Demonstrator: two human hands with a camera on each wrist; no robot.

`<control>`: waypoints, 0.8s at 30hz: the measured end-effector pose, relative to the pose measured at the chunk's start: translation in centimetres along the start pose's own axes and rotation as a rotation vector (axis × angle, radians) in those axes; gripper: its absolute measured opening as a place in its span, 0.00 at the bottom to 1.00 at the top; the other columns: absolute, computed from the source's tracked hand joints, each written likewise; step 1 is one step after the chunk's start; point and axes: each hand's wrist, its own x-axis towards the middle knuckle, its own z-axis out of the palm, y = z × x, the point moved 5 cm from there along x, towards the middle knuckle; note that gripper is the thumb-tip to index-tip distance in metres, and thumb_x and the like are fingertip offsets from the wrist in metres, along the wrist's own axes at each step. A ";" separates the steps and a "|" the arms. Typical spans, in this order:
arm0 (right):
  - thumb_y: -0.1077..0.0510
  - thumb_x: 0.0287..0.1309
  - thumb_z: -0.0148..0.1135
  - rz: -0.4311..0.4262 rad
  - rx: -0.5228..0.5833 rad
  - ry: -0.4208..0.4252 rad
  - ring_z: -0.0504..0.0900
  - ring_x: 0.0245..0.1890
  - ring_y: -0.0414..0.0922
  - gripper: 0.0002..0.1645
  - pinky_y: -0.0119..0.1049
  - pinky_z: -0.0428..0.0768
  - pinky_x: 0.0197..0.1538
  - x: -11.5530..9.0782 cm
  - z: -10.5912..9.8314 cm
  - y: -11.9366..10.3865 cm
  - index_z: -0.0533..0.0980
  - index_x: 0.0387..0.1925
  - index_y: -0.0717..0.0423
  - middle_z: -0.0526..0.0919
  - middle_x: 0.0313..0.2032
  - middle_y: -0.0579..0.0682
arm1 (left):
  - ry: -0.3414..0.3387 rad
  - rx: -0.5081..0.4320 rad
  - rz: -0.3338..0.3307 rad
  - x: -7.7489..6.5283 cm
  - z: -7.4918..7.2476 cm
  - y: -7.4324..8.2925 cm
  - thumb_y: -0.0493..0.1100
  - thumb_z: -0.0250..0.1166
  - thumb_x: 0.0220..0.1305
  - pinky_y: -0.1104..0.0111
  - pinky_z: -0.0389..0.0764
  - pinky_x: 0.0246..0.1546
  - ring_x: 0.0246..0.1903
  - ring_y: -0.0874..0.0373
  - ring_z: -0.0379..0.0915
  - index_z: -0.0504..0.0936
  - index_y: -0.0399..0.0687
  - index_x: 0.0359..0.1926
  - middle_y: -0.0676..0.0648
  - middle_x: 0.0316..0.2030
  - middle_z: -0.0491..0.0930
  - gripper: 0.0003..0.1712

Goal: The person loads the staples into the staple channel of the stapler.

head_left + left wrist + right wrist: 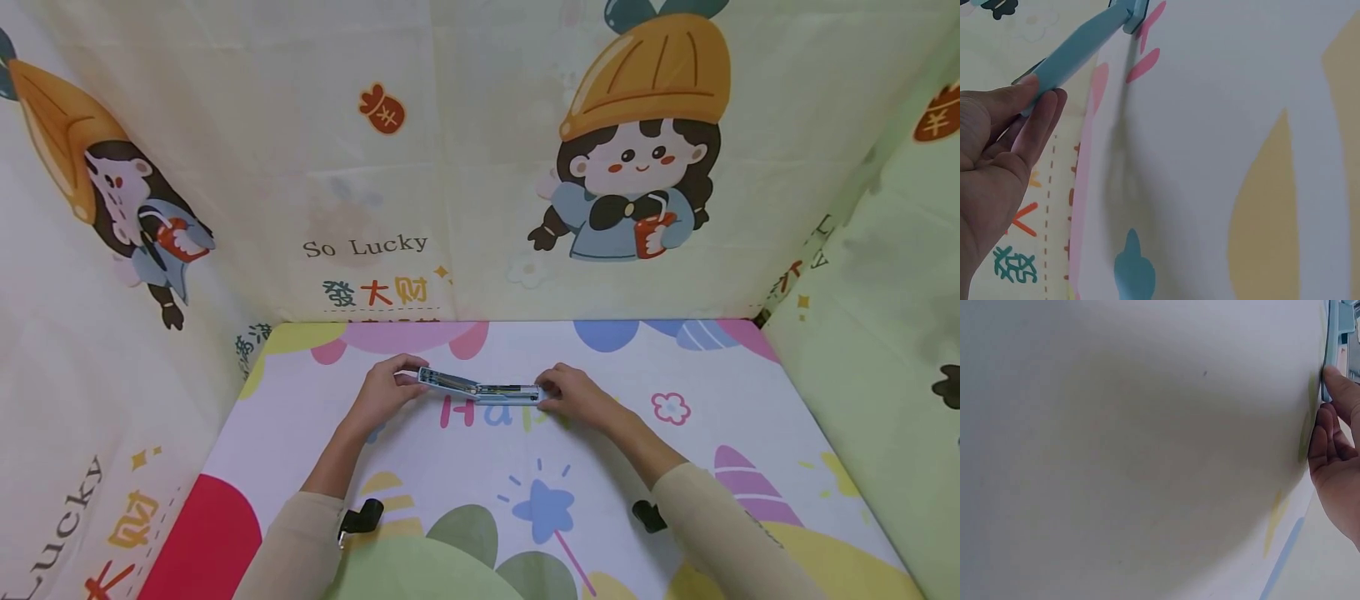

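Note:
A slim light-blue hinged case (508, 394) lies unfolded between the hands, its two narrow halves meeting at a bend in the middle. Dark and metallic-looking strips show inside both halves; their exact kind is too small to make out. My left hand (386, 393) pinches the outer end of the left half, thumb against fingers, and that half slopes up from the hinge. In the left wrist view the smooth outer side of the case (1082, 53) faces the camera. The right hand (576, 395) pinches the right end, low over the tabletop, with its thumb (1340, 387) along the case's edge.
A white printed cloth with coloured shapes and letters covers the table (600, 450). Printed fabric walls (480, 167) stand at the back and both sides. Dark wrist mounts (363, 517) project from the sleeves.

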 end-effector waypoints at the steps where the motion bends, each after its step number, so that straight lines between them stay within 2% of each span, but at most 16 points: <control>1: 0.57 0.56 0.77 0.006 0.003 -0.004 0.80 0.41 0.44 0.21 0.39 0.82 0.47 0.0 0.0 0.0 0.82 0.49 0.63 0.81 0.40 0.52 | 0.003 0.001 0.003 0.0 0.0 0.1 0.33 0.73 0.63 0.69 0.87 0.45 0.43 0.53 0.83 0.83 0.43 0.58 0.41 0.56 0.82 0.22; 11: 0.57 0.57 0.77 0.053 0.012 -0.024 0.80 0.42 0.45 0.21 0.42 0.82 0.50 0.2 0.1 0.1 0.82 0.50 0.62 0.81 0.41 0.52 | 0.031 0.016 0.034 0.4 0.2 1.4 0.35 0.75 0.61 0.64 0.87 0.44 0.43 0.52 0.82 0.85 0.47 0.55 0.44 0.53 0.83 0.21; 18: 0.58 0.57 0.77 0.061 0.010 -0.025 0.80 0.42 0.45 0.21 0.42 0.82 0.49 0.2 0.2 0.1 0.82 0.50 0.63 0.81 0.42 0.53 | 0.031 0.014 0.058 0.3 0.6 2.6 0.36 0.75 0.62 0.62 0.87 0.45 0.46 0.50 0.81 0.84 0.44 0.58 0.45 0.53 0.84 0.23; 24: 0.58 0.57 0.77 0.073 0.010 -0.023 0.81 0.42 0.45 0.22 0.42 0.82 0.50 0.2 0.1 0.0 0.82 0.51 0.63 0.82 0.42 0.53 | 0.037 0.018 0.073 0.3 1.0 3.5 0.37 0.75 0.62 0.61 0.88 0.45 0.48 0.49 0.81 0.84 0.46 0.57 0.46 0.52 0.85 0.22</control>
